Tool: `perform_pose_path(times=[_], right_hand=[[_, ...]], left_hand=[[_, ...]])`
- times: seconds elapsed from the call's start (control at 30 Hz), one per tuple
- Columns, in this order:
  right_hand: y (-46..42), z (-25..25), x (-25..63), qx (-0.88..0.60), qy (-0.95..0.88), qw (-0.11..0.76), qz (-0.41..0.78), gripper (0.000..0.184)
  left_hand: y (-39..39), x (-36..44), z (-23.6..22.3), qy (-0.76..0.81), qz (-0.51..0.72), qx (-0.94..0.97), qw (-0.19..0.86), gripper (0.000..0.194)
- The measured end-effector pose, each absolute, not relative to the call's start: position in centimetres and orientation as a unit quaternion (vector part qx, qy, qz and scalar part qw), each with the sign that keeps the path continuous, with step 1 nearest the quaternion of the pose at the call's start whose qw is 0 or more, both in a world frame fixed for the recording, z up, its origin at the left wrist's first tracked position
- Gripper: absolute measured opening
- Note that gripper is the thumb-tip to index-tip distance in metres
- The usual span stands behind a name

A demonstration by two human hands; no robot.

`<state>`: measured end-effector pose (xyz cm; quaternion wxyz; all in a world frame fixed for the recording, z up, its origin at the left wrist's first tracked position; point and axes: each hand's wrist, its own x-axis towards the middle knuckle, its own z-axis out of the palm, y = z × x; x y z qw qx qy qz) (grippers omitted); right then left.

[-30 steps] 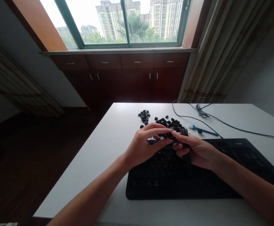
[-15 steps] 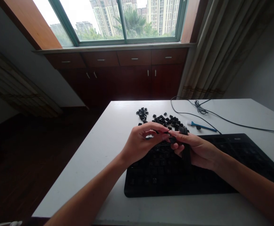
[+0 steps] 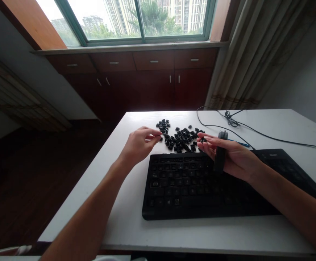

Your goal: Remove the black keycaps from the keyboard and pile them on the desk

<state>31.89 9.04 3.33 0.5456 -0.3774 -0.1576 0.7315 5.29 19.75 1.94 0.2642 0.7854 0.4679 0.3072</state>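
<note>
Over the left part of the table, my left hand (image 3: 139, 145) has thumb and fingertips pinched together beside the pile of black keycaps (image 3: 183, 137); whatever is between the tips is too small to make out. My right hand (image 3: 235, 156), above the keyboard, holds an upright black bar-shaped piece (image 3: 220, 156) with a notched top end. Its fingertips also hold a small black keycap (image 3: 203, 140). Under both hands lies the black keyboard (image 3: 179, 201), its left half showing rows of key positions; my right hand and forearm hide part of it.
A blue-handled brush (image 3: 239, 143) lies behind my right hand, partly hidden. The black cable (image 3: 277, 137) runs across the right of the white table (image 3: 125, 221), with a bundled coil (image 3: 231, 119). Beyond are wooden cabinets (image 3: 144, 87) beneath a window.
My left hand has come away from my right fingertips and moved left to the pile's edge. My right hand keeps the bar-shaped piece. The view has tipped slightly down.
</note>
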Motion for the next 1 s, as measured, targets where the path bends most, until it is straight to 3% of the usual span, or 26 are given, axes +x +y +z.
perform_pose_path(times=[0.4,0.77,1.0], right_hand=[[9.43,3.86,31.92,-0.436,-0.114,0.6,0.661,0.014],[9.49,3.73,32.29,-0.369,-0.133,0.601,0.697,0.022],[9.19,4.11,32.64,-0.418,-0.209,0.588,0.66,0.019]], left_hand=[[20.72,4.21,1.3,0.513,0.199,0.813,0.189,0.027],[20.59,4.24,1.17,0.503,0.182,0.837,0.112,0.03],[20.24,4.74,1.08,0.496,0.207,0.838,0.092,0.034]])
